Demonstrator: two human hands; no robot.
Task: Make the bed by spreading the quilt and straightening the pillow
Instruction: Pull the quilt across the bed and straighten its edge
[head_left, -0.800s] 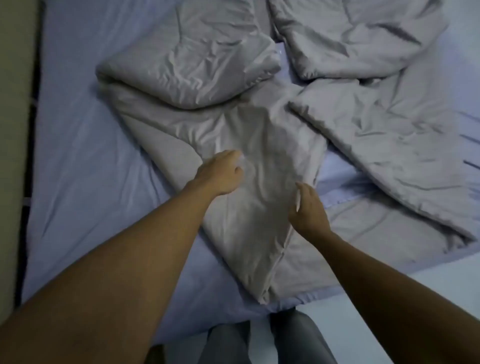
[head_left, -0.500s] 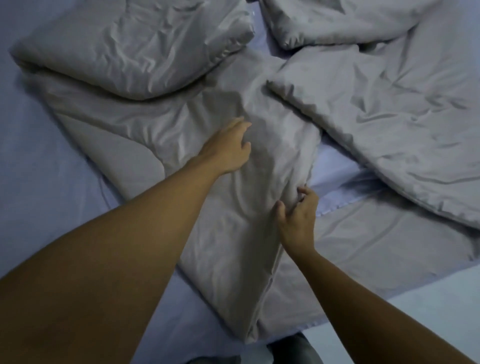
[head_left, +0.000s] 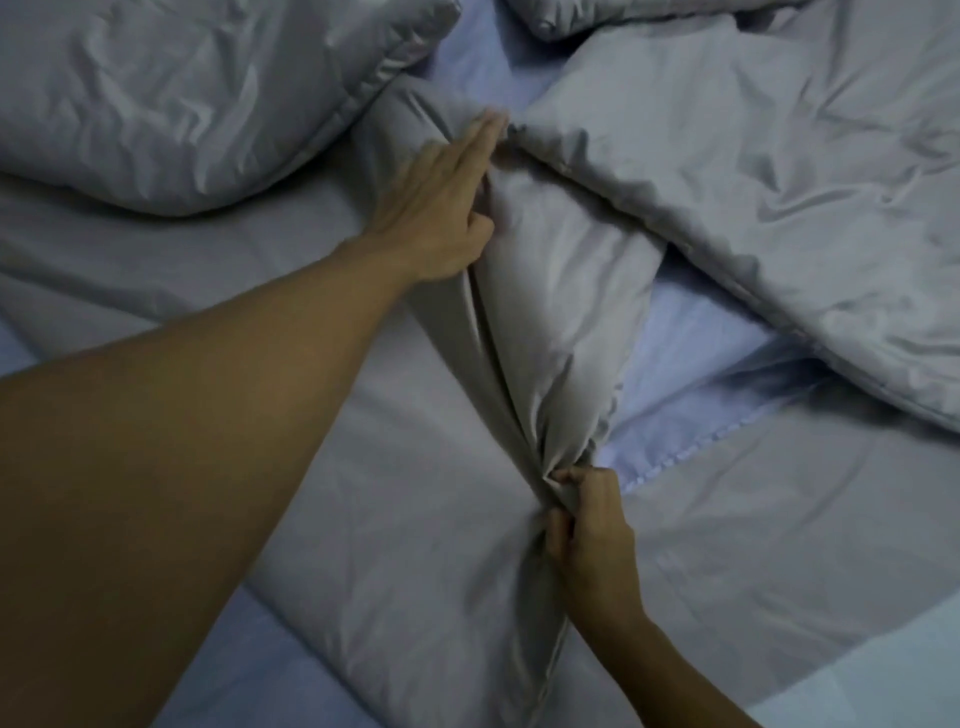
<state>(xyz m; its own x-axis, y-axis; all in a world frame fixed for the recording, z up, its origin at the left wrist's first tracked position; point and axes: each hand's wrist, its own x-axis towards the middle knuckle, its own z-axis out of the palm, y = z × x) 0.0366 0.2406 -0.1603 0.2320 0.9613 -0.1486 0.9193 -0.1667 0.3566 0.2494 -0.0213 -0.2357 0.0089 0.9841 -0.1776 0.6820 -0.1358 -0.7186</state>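
Blue bed (head_left: 691, 358) under rumpled grey quilt (head_left: 779, 171); right hand (head_left: 589, 540) fingers pinch a quilt fold, left hand (head_left: 441, 202) presses it, fingers extended.

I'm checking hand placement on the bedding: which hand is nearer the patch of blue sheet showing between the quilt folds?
Right. The right hand pinches a gathered quilt fold beside the blue sheet patch's near corner. The left hand lies flat farther up, across the fold.

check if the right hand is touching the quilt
Touching. The head view shows the right hand pinching a bunched fold of the quilt between its fingers.
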